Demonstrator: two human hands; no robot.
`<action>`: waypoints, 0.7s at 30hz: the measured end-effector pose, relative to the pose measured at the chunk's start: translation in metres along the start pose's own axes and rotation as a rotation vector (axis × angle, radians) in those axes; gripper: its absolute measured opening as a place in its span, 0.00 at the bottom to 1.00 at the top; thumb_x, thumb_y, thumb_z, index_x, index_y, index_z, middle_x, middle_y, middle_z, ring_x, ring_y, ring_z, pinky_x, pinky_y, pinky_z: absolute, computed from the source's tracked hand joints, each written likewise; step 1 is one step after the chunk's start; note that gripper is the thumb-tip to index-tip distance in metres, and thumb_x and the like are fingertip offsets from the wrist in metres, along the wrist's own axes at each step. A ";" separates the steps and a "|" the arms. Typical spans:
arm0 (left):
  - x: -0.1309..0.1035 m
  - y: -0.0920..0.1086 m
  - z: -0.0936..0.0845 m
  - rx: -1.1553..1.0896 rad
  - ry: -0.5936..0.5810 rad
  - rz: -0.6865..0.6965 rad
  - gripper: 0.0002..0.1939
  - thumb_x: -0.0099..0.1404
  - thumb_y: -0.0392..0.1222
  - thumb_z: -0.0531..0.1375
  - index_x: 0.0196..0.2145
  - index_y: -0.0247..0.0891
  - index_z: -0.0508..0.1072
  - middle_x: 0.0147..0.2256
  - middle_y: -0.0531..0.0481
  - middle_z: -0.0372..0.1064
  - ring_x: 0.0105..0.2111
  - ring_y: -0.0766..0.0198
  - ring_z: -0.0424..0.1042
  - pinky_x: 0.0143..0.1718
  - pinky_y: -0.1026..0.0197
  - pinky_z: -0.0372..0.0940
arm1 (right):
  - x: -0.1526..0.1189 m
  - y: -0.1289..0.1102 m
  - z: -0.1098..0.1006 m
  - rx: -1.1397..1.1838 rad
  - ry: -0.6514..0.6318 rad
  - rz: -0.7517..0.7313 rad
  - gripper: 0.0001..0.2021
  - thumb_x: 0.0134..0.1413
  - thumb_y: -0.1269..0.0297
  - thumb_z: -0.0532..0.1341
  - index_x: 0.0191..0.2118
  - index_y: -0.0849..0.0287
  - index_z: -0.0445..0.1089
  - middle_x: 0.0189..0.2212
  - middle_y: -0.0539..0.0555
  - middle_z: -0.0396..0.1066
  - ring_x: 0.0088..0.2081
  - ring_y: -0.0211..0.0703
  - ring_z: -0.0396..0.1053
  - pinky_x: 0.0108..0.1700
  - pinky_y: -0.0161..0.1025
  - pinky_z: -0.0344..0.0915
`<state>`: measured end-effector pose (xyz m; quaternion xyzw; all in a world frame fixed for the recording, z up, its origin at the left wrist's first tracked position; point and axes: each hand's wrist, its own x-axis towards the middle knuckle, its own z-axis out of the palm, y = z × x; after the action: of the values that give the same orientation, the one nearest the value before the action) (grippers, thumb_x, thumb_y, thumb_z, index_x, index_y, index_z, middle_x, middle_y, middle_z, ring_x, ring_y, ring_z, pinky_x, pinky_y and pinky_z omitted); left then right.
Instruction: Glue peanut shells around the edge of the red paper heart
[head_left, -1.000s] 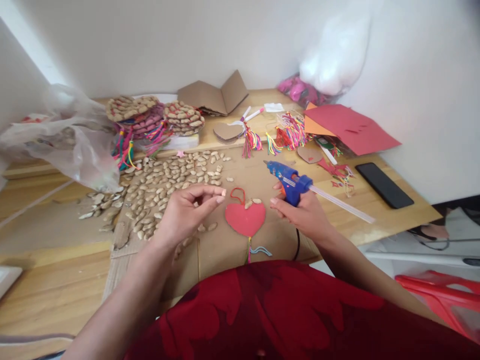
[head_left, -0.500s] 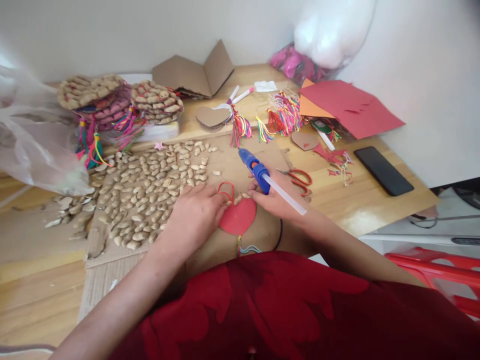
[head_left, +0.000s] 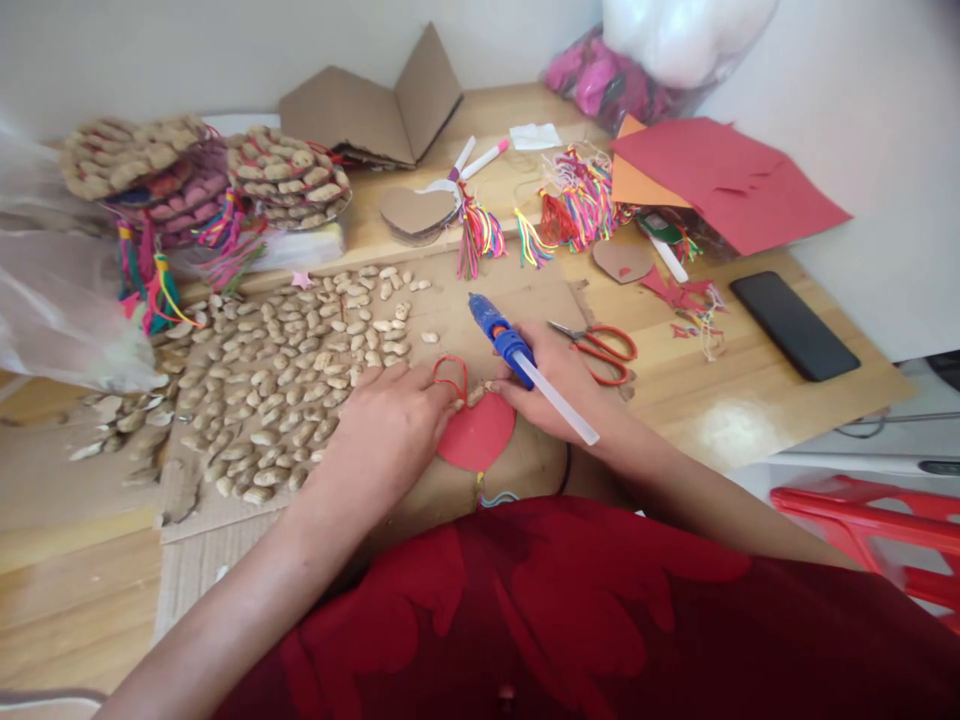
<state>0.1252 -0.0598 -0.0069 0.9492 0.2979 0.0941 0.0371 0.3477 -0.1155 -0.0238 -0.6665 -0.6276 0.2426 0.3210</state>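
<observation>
A red heart (head_left: 476, 436) with peanuts (head_left: 480, 392) along its top edge lies low on the cardboard. Rising from its notch is a loop of red cord (head_left: 450, 372), and a tassel (head_left: 481, 490) hangs at its tip. My left hand (head_left: 394, 425) is closed at the heart's upper left edge, its fingertips pressing there beside a peanut. In my right hand (head_left: 544, 385) is a blue glue gun (head_left: 501, 335) with a clear glue stick (head_left: 559, 402) poking out of its back. The thumb and fingertips of that hand touch the peanuts at the heart's upper right.
Loose peanuts (head_left: 277, 370) cover the cardboard's left part. Orange-handled scissors (head_left: 600, 350) lie right of my hand, and a black phone (head_left: 793, 325) farther right. Behind are cardboard hearts (head_left: 416, 212), tassels (head_left: 581, 205), red paper (head_left: 731, 180) and stacked peanut-covered pieces (head_left: 139, 160).
My view has tilted and shifted slightly, so the table items appear larger and more spread. Both hands, the heart and the glue gun keep nearly the same places.
</observation>
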 end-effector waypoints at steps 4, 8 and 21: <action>0.002 0.000 -0.001 0.047 -0.015 0.024 0.13 0.75 0.40 0.57 0.35 0.41 0.80 0.26 0.46 0.69 0.32 0.53 0.70 0.35 0.53 0.59 | 0.000 0.004 0.002 0.018 -0.014 0.039 0.14 0.52 0.67 0.69 0.43 0.50 0.67 0.33 0.51 0.77 0.35 0.52 0.76 0.38 0.46 0.68; 0.005 0.000 -0.002 0.092 -0.033 0.031 0.12 0.74 0.39 0.58 0.34 0.41 0.80 0.25 0.46 0.68 0.32 0.51 0.70 0.34 0.53 0.57 | -0.001 0.005 0.002 0.016 -0.018 0.042 0.16 0.52 0.64 0.69 0.45 0.50 0.66 0.34 0.50 0.77 0.35 0.51 0.77 0.38 0.45 0.68; 0.009 0.000 -0.006 0.136 -0.056 0.034 0.10 0.74 0.36 0.58 0.38 0.41 0.80 0.28 0.46 0.69 0.33 0.50 0.72 0.34 0.52 0.57 | 0.000 0.002 0.002 0.033 -0.018 0.034 0.13 0.53 0.65 0.68 0.41 0.50 0.66 0.33 0.51 0.76 0.35 0.49 0.75 0.36 0.44 0.66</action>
<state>0.1314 -0.0550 0.0001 0.9567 0.2863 0.0476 -0.0208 0.3472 -0.1157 -0.0263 -0.6696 -0.6150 0.2641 0.3221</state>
